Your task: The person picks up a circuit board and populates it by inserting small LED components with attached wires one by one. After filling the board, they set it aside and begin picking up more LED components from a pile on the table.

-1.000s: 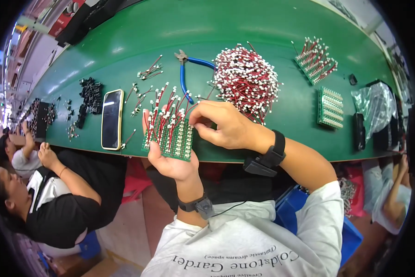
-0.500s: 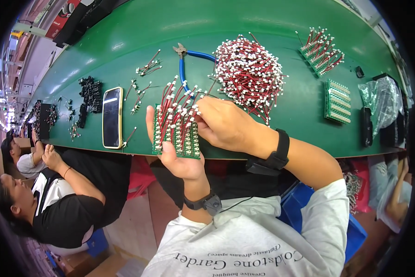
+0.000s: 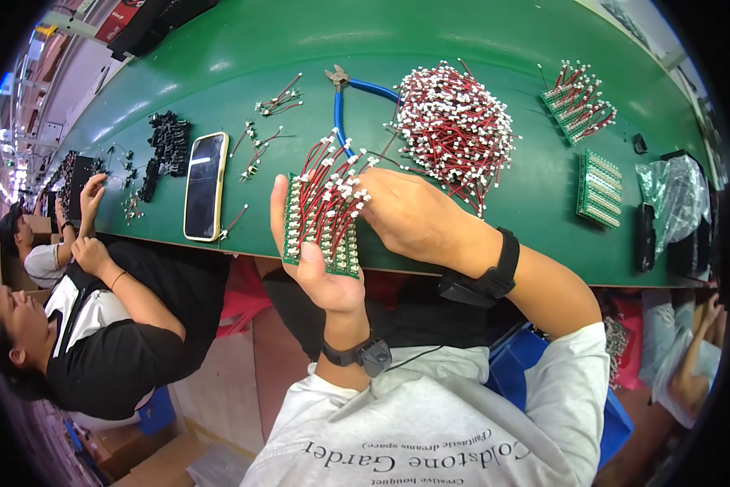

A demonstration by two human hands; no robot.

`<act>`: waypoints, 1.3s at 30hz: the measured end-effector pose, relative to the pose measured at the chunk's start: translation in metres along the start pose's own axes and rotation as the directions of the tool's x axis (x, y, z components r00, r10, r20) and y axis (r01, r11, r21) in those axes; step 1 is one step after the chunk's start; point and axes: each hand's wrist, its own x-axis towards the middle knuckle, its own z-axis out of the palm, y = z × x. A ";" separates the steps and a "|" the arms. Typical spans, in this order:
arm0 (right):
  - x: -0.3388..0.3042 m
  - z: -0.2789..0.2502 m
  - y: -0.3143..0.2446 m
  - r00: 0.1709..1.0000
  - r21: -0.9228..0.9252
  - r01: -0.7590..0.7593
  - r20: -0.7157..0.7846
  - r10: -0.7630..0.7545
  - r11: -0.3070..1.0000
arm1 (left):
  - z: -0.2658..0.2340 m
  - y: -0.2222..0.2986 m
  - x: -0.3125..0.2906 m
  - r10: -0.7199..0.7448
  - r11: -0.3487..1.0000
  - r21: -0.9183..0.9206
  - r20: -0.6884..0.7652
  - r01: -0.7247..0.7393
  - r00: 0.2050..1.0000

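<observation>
My left hand (image 3: 334,288) grips a green circuit board panel (image 3: 344,253) from below, thumb on its near edge and fingers along its left side. Rows of small pale contacts cover the panel. Many red wire leads with white connectors (image 3: 324,191) stand up from its far part. At the panel's right side, my right hand (image 3: 422,217) is closed in a pinch against the leads; its fingertips are partly hidden, so what they hold cannot be made out. Beyond both hands lies a big pile of similar wire leads (image 3: 456,134).
Blue-handled cutters (image 3: 340,118) lie left of the pile. Further left are loose leads (image 3: 255,150), a phone (image 3: 206,187) and black parts (image 3: 168,142). To the right rest a wired panel (image 3: 572,114), bare panels (image 3: 600,191) and a clear plastic bag (image 3: 673,199). Co-workers sit on both sides.
The view has shifted a little, so the table's things appear further right. Both hands keep their places at the panel. A hand of a co-worker on the left has come up over the table.
</observation>
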 end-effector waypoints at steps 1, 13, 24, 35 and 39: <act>0.001 -0.001 -0.001 1.000 0.004 0.003 0.004 -0.003 1.000 | 0.000 0.001 -0.001 -0.010 1.000 -0.023 -0.007 0.010 1.000; 0.008 -0.023 0.011 0.995 0.182 -0.097 0.012 0.096 0.979 | -0.027 0.004 0.017 -0.029 0.987 -0.157 -0.113 0.011 0.993; 0.004 -0.009 0.014 0.991 0.202 -0.034 0.135 0.006 0.979 | -0.045 0.003 0.016 -0.085 0.965 -0.259 -0.158 0.042 0.984; 0.004 -0.004 -0.005 0.975 0.442 -0.219 0.122 0.184 0.870 | -0.032 -0.001 0.007 -0.090 0.983 -0.171 -0.176 0.060 0.980; 0.001 0.002 -0.005 0.984 0.354 -0.180 0.075 0.164 0.918 | -0.027 -0.005 0.003 -0.058 0.989 -0.142 -0.113 0.041 0.992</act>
